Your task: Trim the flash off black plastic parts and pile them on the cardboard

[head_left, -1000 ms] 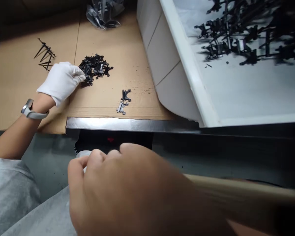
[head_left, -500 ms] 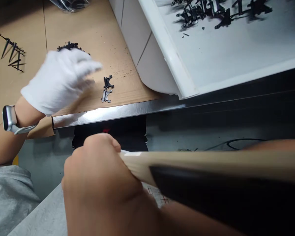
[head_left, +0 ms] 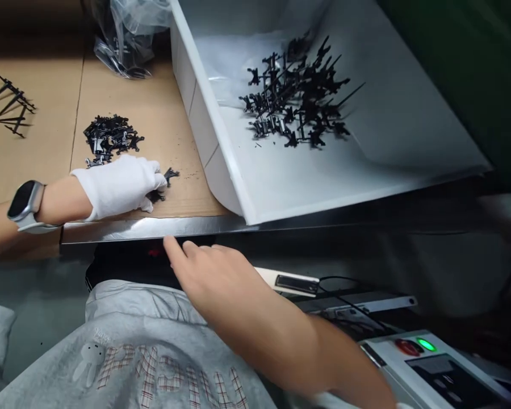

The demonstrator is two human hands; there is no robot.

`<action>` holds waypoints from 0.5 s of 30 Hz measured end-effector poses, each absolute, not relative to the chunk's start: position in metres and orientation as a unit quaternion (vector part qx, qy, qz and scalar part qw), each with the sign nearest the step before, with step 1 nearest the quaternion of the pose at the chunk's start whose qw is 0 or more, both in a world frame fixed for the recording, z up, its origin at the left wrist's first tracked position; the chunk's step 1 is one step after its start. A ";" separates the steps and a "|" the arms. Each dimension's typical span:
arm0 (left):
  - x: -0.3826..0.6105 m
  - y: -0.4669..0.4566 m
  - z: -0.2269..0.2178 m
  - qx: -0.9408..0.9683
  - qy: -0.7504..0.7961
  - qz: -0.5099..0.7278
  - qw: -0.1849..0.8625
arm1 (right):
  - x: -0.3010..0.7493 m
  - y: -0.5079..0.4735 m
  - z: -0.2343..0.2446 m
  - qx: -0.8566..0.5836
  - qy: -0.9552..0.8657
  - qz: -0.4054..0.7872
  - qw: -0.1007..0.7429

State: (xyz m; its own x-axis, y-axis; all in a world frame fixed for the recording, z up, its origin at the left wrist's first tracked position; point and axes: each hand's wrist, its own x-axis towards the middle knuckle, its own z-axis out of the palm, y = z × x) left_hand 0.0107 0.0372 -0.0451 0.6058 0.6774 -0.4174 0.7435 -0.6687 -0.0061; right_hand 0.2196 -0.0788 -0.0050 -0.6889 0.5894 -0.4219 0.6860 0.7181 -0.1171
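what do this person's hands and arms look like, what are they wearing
The left hand wears a plain white fabric glove ending at the wrist. Just behind it sits a smartwatch with a dark face, silver-grey case and pale strap. The right hand has no glove, and the right forearm shows no sleeve in view.

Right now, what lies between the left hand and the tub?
The head view shows a black part sticking out past the left hand, then speckled cardboard up to the tub.
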 end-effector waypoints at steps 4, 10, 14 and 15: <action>0.013 0.046 -0.049 0.851 0.447 -0.206 0.184 | 0.236 -0.076 -0.022 0.375 0.897 -0.175 0.153; 0.008 0.053 -0.046 0.829 0.466 -0.165 0.260 | 0.235 -0.072 -0.044 0.469 0.829 -0.295 0.080; 0.001 0.040 -0.042 0.784 0.439 -0.083 0.432 | 0.238 -0.073 -0.053 0.498 0.798 -0.332 -0.068; 0.000 0.034 -0.042 0.757 0.420 -0.056 0.497 | 0.239 -0.074 -0.056 0.497 0.795 -0.327 -0.124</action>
